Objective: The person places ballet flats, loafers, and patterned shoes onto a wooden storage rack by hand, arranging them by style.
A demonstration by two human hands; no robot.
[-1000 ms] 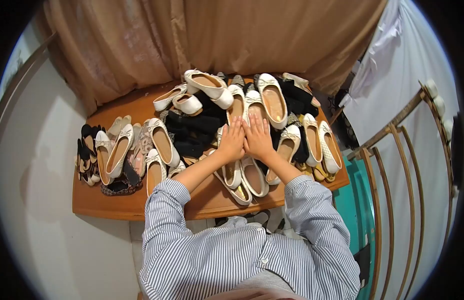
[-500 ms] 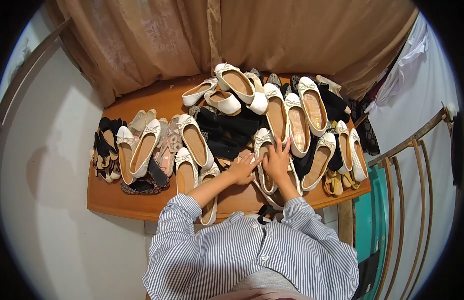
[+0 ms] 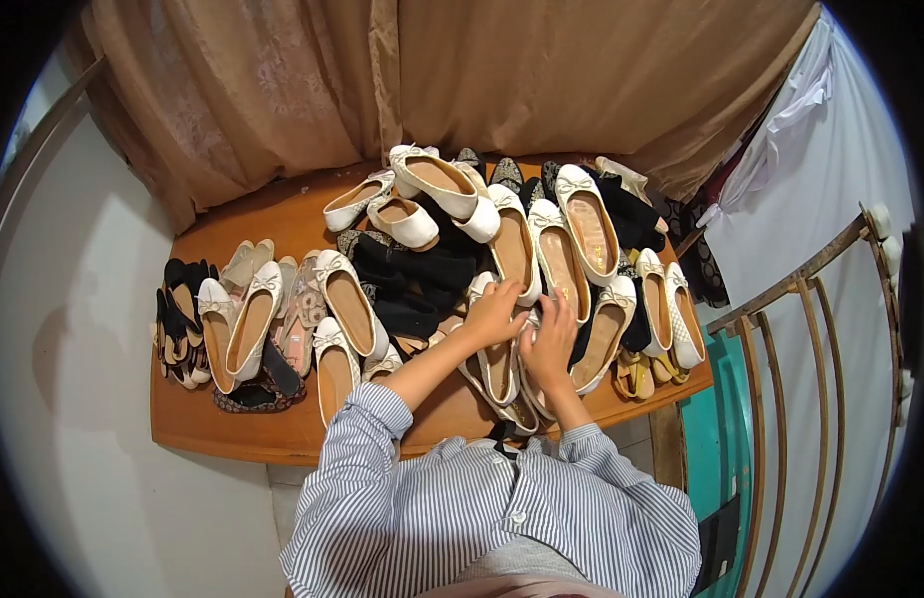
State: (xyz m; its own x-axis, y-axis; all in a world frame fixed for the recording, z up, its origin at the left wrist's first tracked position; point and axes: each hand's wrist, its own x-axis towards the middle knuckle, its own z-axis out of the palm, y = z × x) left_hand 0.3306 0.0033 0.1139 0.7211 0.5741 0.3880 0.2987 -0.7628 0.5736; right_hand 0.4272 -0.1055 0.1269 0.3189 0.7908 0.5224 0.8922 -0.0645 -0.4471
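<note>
My left hand (image 3: 493, 315) is curled over a white ballet flat (image 3: 497, 371) at the front of the table, its fingers bent at the toe and close to the heel of another white flat (image 3: 511, 244). To its right, my right hand (image 3: 550, 344) rests over the neighbouring white flats with fingers stretched and apart. The hands partly cover the shoes beneath them. A white flat with a tan insole (image 3: 602, 344) lies beside my right hand, and a bow-topped white flat (image 3: 562, 261) lies just beyond its fingertips.
More white flats (image 3: 434, 174) are heaped at the back of the wooden table (image 3: 283, 437). Black shoes (image 3: 412, 274) lie mid-table, with patterned and dark pairs at the left. Yellow sandals (image 3: 636, 379) sit at the right edge. A wooden rack (image 3: 781, 289) stands on the right.
My left hand has moved right and away from me, onto the shoe. My right hand has drawn slightly back and right. The whole view has shifted a little.
</note>
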